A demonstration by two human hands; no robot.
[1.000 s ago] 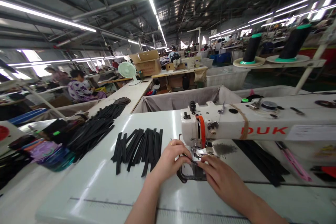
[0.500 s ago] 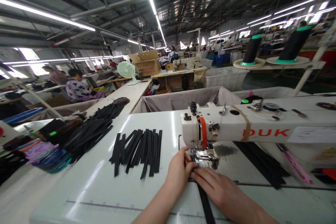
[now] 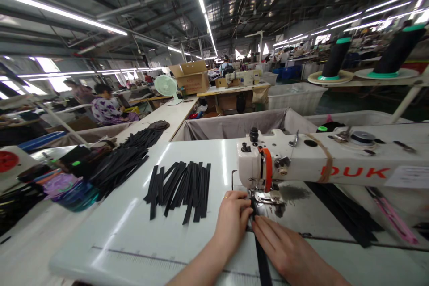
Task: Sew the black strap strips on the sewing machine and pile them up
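A black fabric strip (image 3: pixel 262 262) runs from the table's near edge up to the presser foot (image 3: pixel 266 197) of a white sewing machine (image 3: pixel 250 165). My left hand (image 3: pixel 233 216), fingers curled, pinches the strip's left side just in front of the foot. My right hand (image 3: pixel 281 242) is closed along the strip's right edge, its fingers together and its thumb hidden. Both hands rest low on the machine bed, fingertips almost meeting. To their left lies a loose row of cut black strips (image 3: pixel 181 190) on the pale tabletop.
More black strips (image 3: pixel 345 214) and a pink cutter (image 3: pixel 395 221) lie beneath the machine arm. A large heap of strips (image 3: pixel 124 156) is at left, near a teal container (image 3: pixel 78 194). Thread cones (image 3: pixel 337 59) stand at right. Another person (image 3: pixel 106 105) sits far left.
The view has turned slightly left, so most things appear farther right. Both hands stay at the strip before the presser foot; the left fingers look a little more curled.
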